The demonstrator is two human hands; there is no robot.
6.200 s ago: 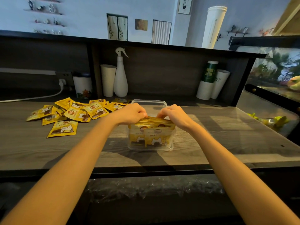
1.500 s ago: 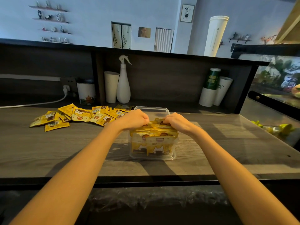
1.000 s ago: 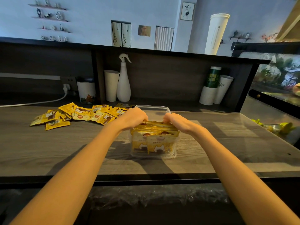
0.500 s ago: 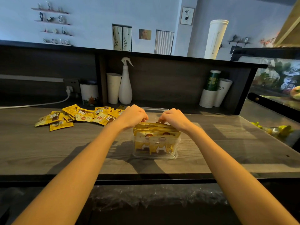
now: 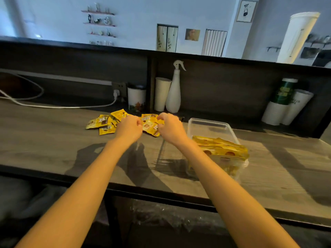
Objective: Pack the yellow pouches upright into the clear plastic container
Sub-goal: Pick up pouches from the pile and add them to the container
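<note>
The clear plastic container [image 5: 227, 126] sits on the dark wooden counter, right of centre. Several yellow pouches [image 5: 220, 148] stand upright in its near half; its far half shows bare. Loose yellow pouches [image 5: 105, 123] lie flat in a pile to the left of the container. My left hand [image 5: 129, 127] hovers over the pile with fingers curled and nothing visible in it. My right hand [image 5: 170, 128] is just right of it, fingertips curled at the edge of a loose pouch [image 5: 150, 126]; whether it grips that pouch is unclear.
Against the back panel stand a white spray bottle [image 5: 174, 94], a white cup stack [image 5: 162, 93] and a printed mug [image 5: 136, 97]. More cup stacks [image 5: 284, 106] stand at the back right. A white power cable [image 5: 53, 106] runs along the left.
Both hands have left the top of the pouches in the container and moved left to the loose pile. The view has swung left with them.
</note>
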